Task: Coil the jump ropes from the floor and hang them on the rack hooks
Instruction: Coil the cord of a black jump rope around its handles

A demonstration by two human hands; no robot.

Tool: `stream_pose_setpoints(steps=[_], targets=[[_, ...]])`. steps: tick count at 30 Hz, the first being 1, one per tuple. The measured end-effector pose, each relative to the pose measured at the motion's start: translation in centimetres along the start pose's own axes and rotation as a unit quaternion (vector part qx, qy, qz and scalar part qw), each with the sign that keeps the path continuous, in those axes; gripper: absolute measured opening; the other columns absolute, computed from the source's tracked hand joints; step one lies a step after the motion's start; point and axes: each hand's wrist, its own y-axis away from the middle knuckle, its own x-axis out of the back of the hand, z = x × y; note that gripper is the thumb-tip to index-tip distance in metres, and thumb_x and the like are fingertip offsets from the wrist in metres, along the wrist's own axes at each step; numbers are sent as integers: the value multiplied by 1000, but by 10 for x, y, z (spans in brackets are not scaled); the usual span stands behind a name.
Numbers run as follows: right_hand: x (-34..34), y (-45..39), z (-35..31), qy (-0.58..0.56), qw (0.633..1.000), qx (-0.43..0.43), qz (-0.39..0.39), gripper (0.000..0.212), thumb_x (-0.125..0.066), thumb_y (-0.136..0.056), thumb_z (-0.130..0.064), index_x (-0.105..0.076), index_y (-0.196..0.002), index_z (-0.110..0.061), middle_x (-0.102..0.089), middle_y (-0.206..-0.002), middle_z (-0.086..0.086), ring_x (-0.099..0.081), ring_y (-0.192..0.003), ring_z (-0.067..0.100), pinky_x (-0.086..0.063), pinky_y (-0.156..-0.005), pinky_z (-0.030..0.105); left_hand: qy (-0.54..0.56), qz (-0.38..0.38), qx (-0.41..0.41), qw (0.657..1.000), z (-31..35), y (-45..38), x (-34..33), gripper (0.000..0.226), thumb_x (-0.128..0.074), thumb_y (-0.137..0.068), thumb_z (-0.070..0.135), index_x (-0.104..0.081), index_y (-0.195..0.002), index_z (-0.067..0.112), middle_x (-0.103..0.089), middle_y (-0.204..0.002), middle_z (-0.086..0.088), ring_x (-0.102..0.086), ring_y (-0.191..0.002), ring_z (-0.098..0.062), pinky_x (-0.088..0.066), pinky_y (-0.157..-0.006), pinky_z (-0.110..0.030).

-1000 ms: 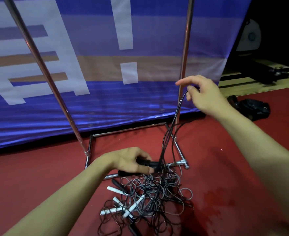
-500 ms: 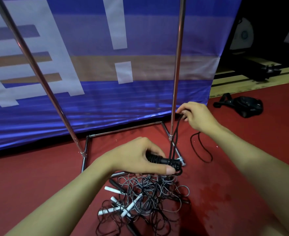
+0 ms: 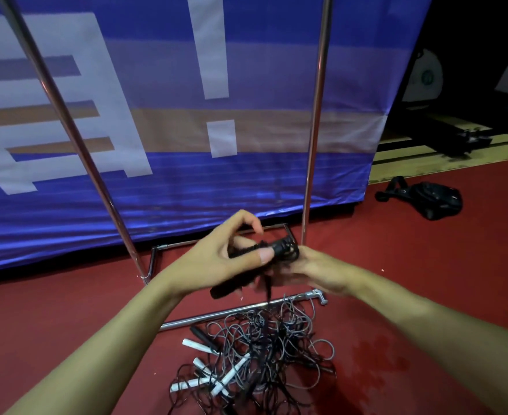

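My left hand [image 3: 216,259] grips the black handles [image 3: 279,248] of a black jump rope, thumb pressed across them. My right hand [image 3: 315,271], blurred by motion, meets it from the right and holds the black cord at the handles' end. The cord hangs down from between my hands into a tangled pile of jump ropes [image 3: 252,357] on the red floor, black and grey cords with white and black handles. The chrome rack [image 3: 314,139] stands just behind, its two uprights rising out of the top of the view; its hooks are not visible.
The rack's base bars [image 3: 216,316] lie on the red floor around the pile. A blue banner [image 3: 171,181] hangs behind the rack. A black bag [image 3: 432,199] lies on the floor at the right, near a wooden floor edge.
My right hand came down and left from beside the right upright to meet my left hand. My left hand lifted the handles up off the pile.
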Motion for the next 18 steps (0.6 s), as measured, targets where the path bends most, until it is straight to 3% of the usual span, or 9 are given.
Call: stream_pose_setpoints(steps=[2,4,7,10,12,14,18], targets=[[-4,4,-1,-53,998,6,-24,36,-55,-98,-24,-56,-128,-5,-67,-87,11,-68,-80,27,-55,-92,39,18,54,-11,998,3,1,8,35,-65,-99,26,-54,-131,19,-70,-75,-10,-66,-60,-26,-54,-51,-30],[-7,4,-4,-52,999,10,-10,32,-52,-105,-28,-49,-128,-6,-50,-77,0,-48,-62,13,-54,-71,31,19,125,-8,992,1,0,15,35,-61,-98,29,-64,-133,24,-72,-77,-9,-68,-60,-25,-55,-50,-29],[-9,2,-9,107,993,24,48,19,-47,-109,-24,-50,-123,-12,-46,-76,-3,-35,-53,9,-35,-47,20,34,226,14,973,-13,-5,24,26,-62,-101,32,-71,-123,23,-76,-84,-7,-68,-63,-24,-56,-51,-31],[-13,5,-19,293,951,54,87,21,-43,-110,-24,-63,-103,-23,-54,-73,-7,-47,-53,7,-41,-55,21,39,284,59,956,-29,-8,34,23,-65,-99,37,-73,-114,22,-77,-89,-13,-68,-65,-25,-60,-53,-36],[-14,6,-29,350,927,60,124,29,-41,-110,-23,-65,-94,-27,-60,-72,-11,-54,-61,3,-44,-66,22,-43,279,75,956,-41,-9,39,23,-69,-97,41,-72,-110,23,-75,-82,-15,-70,-61,-27,-62,-54,-41],[-11,8,-41,381,911,44,151,33,-40,-110,-24,-67,-93,-28,-61,-69,-13,-53,-62,0,-41,-67,19,-141,259,80,952,-47,-9,38,23,-71,-95,44,-70,-109,27,-75,-78,-10,-73,-60,-26,-63,-55,-42],[-10,11,-59,415,896,-31,152,30,-43,-108,-32,-70,-95,-31,-56,-61,-13,-47,-54,4,-40,-59,25,-265,249,76,928,-43,-14,29,31,-70,-94,47,-65,-118,27,-73,-76,4,-68,-52,-5,-57,-61,-25]])
